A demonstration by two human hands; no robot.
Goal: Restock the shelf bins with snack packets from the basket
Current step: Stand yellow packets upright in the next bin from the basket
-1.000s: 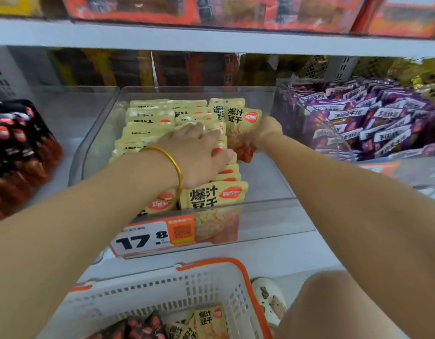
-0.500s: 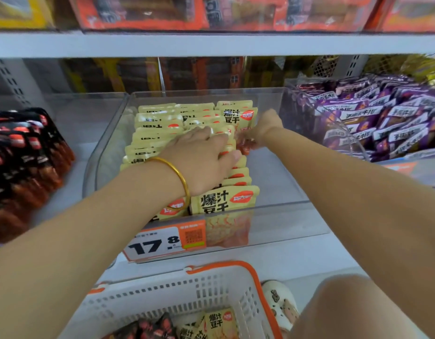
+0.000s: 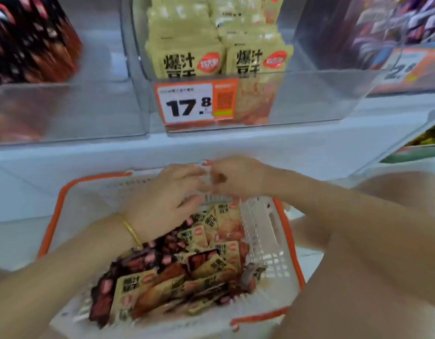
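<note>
A white basket with an orange rim (image 3: 50, 216) sits below the shelf, holding several yellow snack packets (image 3: 130, 287) mixed with dark red packets (image 3: 148, 258). Both hands hover over the basket's far end, fingertips close together. My left hand (image 3: 167, 199), with a gold bangle on its wrist, reaches right with loosely extended fingers and holds nothing I can see. My right hand (image 3: 238, 177) has curled fingers; motion blur hides whether it pinches anything. Above them, the clear shelf bin (image 3: 309, 99) holds two rows of upright yellow packets (image 3: 192, 62).
An orange price tag (image 3: 184, 104) reading 17.8 sticks to the bin's front. The left bin holds black and red packets (image 3: 28, 40); the right bin holds purple packets (image 3: 394, 20). The white shelf edge (image 3: 211, 148) runs just behind the basket. My bare knee (image 3: 382, 289) is beside the basket's right side.
Both hands have left the yellow packets in the shelf bin and dropped down to the basket. The view has tilted down, so the basket now fills the lower frame.
</note>
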